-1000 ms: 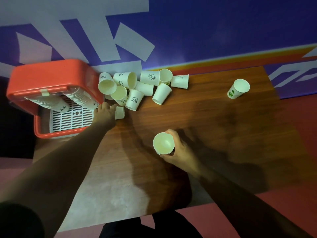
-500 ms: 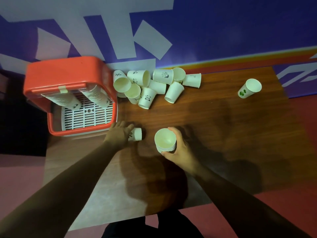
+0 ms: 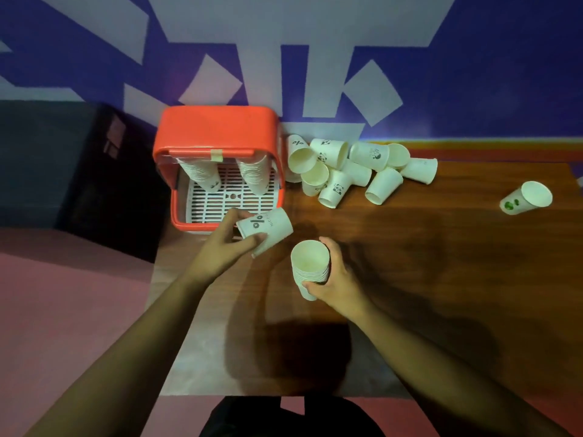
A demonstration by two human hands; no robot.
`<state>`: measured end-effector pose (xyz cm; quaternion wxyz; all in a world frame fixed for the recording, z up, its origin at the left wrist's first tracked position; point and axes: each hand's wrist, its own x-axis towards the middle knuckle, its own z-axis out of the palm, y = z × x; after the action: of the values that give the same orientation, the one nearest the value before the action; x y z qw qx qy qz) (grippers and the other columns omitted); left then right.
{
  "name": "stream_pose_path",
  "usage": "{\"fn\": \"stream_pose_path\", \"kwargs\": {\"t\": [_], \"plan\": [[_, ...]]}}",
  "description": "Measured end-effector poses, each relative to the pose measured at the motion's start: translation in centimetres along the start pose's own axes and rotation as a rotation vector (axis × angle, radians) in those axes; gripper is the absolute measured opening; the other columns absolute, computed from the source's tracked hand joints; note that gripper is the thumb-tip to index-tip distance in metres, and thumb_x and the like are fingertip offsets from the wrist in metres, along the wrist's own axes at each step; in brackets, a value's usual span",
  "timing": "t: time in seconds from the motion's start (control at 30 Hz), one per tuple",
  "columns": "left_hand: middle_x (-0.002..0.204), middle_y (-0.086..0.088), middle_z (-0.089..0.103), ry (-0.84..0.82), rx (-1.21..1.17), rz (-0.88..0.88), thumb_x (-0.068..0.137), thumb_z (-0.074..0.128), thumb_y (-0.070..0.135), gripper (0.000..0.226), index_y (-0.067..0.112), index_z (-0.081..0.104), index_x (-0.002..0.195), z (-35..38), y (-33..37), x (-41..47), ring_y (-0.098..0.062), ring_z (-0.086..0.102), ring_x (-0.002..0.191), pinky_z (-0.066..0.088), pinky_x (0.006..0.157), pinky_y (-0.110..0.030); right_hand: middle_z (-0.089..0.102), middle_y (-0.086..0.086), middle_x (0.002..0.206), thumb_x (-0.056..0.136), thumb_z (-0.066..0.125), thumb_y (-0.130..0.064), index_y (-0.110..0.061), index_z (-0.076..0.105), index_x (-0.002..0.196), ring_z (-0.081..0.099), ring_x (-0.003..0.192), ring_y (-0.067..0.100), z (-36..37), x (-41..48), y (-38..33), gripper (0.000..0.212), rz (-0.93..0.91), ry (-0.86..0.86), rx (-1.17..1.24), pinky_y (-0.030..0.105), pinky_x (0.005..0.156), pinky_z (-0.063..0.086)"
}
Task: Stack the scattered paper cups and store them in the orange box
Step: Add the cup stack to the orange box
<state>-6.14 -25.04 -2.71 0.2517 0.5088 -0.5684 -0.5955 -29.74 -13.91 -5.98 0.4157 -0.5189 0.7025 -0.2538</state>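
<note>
My left hand (image 3: 228, 247) grips a single white paper cup (image 3: 268, 227) with a percent mark, held on its side just in front of the orange box (image 3: 217, 127). My right hand (image 3: 331, 275) holds a stack of nested cups (image 3: 310, 266) upright above the wooden table (image 3: 441, 279), mouth facing up. The single cup is a short way left of and above the stack, not touching it. Inside the open box, two cup stacks (image 3: 202, 171) lean on a white slotted tray. A pile of loose cups (image 3: 347, 175) lies on the table right of the box.
One lone cup with green marks (image 3: 525, 201) lies on its side at the table's far right. A blue and white wall rises behind the table. The floor to the left is pink, with a dark block (image 3: 79, 171) beside the box.
My left hand has lifted the percent-mark cup off the table and brought it up toward the stack. My right hand keeps its hold on the stack. The camera view has shifted left.
</note>
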Motion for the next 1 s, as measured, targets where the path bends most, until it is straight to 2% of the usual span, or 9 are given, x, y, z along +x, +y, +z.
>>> {"fn": "stream_pose_path", "kwargs": {"t": [0.17,0.27,0.4,0.5,0.63,0.7,0.8,0.87,1.0], "plan": [[0.138,0.007,0.05,-0.075,0.24,0.085,0.075,0.068,0.057,0.069,0.035,0.048,0.137,-2.7,1.3,-1.2,-0.014,0.053,0.126,0.05,0.103,-0.037,0.045,-0.003,0.142,0.07,0.085,-0.03,-0.033,0.016,0.149,0.048,0.126,0.016,2.5,1.2,-3.8,0.105,-0.051,-0.097,-0.062,0.025,0.096,0.043],[0.134,0.005,0.046,-0.151,0.461,0.139,0.075,0.068,0.059,0.078,0.031,0.037,0.141,-4.4,0.9,-1.4,-0.016,0.046,0.126,0.046,0.105,-0.044,0.05,-0.004,0.142,0.067,0.084,-0.034,-0.034,0.016,0.149,0.052,0.125,0.016,4.1,2.2,-6.1,0.106,-0.118,-0.141,-0.082,0.022,0.094,0.043],[0.138,0.007,0.041,-0.133,0.589,0.273,0.077,0.059,0.075,0.083,0.036,0.04,0.148,-6.1,0.3,-1.8,-0.017,0.038,0.133,0.038,0.113,-0.043,0.058,0.0,0.134,0.068,0.083,-0.033,-0.019,0.025,0.148,0.056,0.121,0.017,6.4,3.4,-8.7,0.101,-0.267,-0.113,-0.085,0.002,0.089,0.034],[0.145,-0.005,0.036,-0.13,0.653,0.329,0.079,0.045,0.086,0.092,0.042,0.022,0.157,-7.2,-0.7,-1.6,-0.024,0.035,0.139,0.032,0.116,-0.042,0.06,0.003,0.131,0.07,0.084,-0.032,-0.019,0.028,0.146,0.058,0.118,0.017,7.9,4.3,-11.4,0.096,-0.285,-0.138,-0.036,0.012,0.088,0.042],[0.149,0.002,0.038,0.043,0.252,0.279,0.087,0.055,0.067,0.083,0.036,0.022,0.157,-9.8,-0.2,-1.1,-0.008,0.039,0.14,0.033,0.118,-0.033,0.059,-0.008,0.126,0.069,0.085,-0.034,-0.029,0.035,0.139,0.059,0.111,0.009,9.6,6.8,-14.4,0.086,-0.239,-0.136,0.061,0.027,0.091,0.05],[0.151,0.005,0.043,0.169,0.127,0.242,0.09,0.052,0.068,0.074,0.036,0.031,0.154,-11.5,-0.5,-0.5,-0.004,0.042,0.139,0.037,0.118,-0.041,0.057,-0.012,0.124,0.068,0.086,-0.033,-0.028,0.039,0.135,0.056,0.111,0.004,10.2,8.3,-15.5,0.082,-0.238,-0.052,0.118,0.026,0.092,0.05],[0.151,0.012,0.049,0.086,0.036,0.17,0.097,0.05,0.06,0.059,0.038,0.04,0.151,-13.0,-0.9,0.4,-0.009,0.047,0.139,0.039,0.117,-0.05,0.055,-0.018,0.121,0.071,0.085,-0.037,-0.03,0.04,0.134,0.054,0.11,-0.003,11.3,10.4,-17.1,0.078,-0.247,0.004,0.165,0.018,0.092,0.048],[0.146,0.013,0.054,0.039,-0.066,0.175,0.105,0.047,0.043,0.041,0.039,0.047,0.146,-13.4,-1.0,0.9,-0.011,0.051,0.136,0.04,0.115,-0.052,0.055,-0.018,0.122,0.072,0.085,-0.032,-0.03,0.041,0.133,0.053,0.113,-0.002,12.2,11.9,-17.6,0.076,-0.248,0.008,0.207,0.025,0.095,0.05],[0.146,0.01,0.055,0.059,-0.087,0.147,0.106,0.047,0.039,0.041,0.036,0.047,0.147,-14.3,-2.0,2.7,-0.013,0.051,0.137,0.039,0.116,-0.051,0.054,-0.01,0.129,0.074,0.085,-0.024,-0.029,0.044,0.135,0.05,0.119,-0.002,14.1,14.3,-17.2,0.074,-0.232,0.017,0.251,0.018,0.094,0.048]]}}
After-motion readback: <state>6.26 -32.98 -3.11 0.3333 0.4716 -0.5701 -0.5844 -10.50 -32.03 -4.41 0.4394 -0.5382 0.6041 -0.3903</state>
